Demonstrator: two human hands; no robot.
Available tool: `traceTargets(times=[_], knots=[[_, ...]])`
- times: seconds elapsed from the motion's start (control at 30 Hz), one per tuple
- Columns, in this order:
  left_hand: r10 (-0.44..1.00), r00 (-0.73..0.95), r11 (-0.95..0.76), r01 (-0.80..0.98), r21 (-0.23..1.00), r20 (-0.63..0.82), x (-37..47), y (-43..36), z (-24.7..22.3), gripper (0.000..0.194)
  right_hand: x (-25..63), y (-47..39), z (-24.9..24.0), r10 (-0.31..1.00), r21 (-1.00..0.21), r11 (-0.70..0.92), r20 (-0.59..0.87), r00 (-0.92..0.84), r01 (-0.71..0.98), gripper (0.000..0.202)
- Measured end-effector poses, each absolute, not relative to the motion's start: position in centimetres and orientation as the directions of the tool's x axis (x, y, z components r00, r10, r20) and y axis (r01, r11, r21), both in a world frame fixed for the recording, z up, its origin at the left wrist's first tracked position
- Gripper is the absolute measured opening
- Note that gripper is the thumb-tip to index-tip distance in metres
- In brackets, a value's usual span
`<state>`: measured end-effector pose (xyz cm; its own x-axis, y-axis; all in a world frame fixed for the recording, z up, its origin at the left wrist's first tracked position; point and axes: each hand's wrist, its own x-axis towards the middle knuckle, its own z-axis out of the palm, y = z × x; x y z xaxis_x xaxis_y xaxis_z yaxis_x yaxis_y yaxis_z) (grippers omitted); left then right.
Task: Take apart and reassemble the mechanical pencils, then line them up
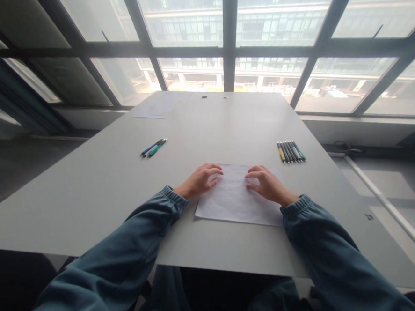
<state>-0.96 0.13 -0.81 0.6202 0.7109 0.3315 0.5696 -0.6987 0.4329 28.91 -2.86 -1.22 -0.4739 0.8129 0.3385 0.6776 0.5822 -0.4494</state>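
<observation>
Left hand (201,179) and right hand (266,183) overlap paper (234,201) with room between, each grip apart, table (219,245) past paper's edges.

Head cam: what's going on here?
A person sits at a white table with both hands at a sheet of paper. The left hand is at its left side and the right hand is over its right side, fingers loosely curled; neither grips a pen. A small group of pens lies off to the left, a neat row of pens to the right. More paper lies at the far left.
</observation>
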Motion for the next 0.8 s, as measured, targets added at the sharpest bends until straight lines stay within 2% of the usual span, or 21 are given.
traceTargets(times=[0.13,0.23,0.47,0.63,0.8], knots=[[0.747,0.527,-0.664,0.621,0.416,0.406,-2.4,1.1,-0.3,0.026,28.1,-3.2,-1.3,0.795,-0.444,0.606,0.344,-0.499,0.66,0.013],[0.8,0.386,-0.576,0.71,0.406,0.46,-4.6,3.0,-0.4,0.026,27.6,-3.2,-1.6,0.778,-0.438,0.628,0.373,-0.506,0.643,0.017],[0.861,-0.021,-0.201,0.904,0.378,0.508,-12.5,7.1,-0.5,0.026,27.1,-3.2,-1.7,0.749,-0.44,0.655,0.487,-0.45,0.614,0.023],[0.83,-0.313,0.155,0.924,0.349,0.461,-16.4,7.8,-0.5,0.026,27.0,-3.3,-1.8,0.747,-0.453,0.66,0.483,-0.457,0.599,0.021],[0.811,-0.407,0.281,0.902,0.329,0.422,-17.6,8.3,-1.2,0.028,26.7,-3.4,-1.7,0.731,-0.449,0.678,0.497,-0.468,0.582,0.02]])
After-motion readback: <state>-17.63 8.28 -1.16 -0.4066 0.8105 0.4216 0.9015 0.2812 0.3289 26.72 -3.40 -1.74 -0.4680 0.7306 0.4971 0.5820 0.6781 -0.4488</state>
